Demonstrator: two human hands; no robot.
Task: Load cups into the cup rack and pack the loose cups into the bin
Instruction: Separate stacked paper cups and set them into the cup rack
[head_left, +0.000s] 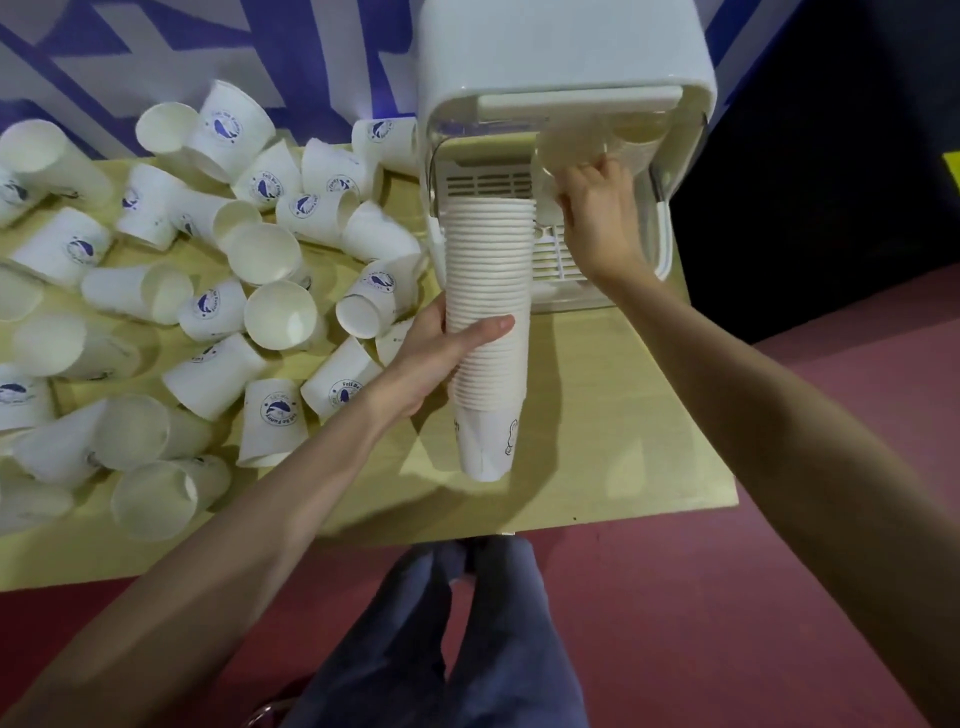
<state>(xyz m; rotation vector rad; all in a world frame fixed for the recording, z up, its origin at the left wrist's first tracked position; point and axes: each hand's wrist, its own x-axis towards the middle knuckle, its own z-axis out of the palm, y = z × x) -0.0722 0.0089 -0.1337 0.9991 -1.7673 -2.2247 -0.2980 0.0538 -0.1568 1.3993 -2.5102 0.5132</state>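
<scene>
My left hand grips a tall stack of nested white paper cups, held above the table in front of the white cup rack machine. The stack's top sits under the machine's left opening. My right hand reaches up under the machine's right side and holds a white cup at the right slot, fingers curled round its rim. Several loose white cups with a blue whale logo lie tipped over across the left of the yellow table.
The machine's white drip grille sits at its base. The table's front edge runs near my legs, with red floor beyond the right edge. A blue and white wall stands behind the cups.
</scene>
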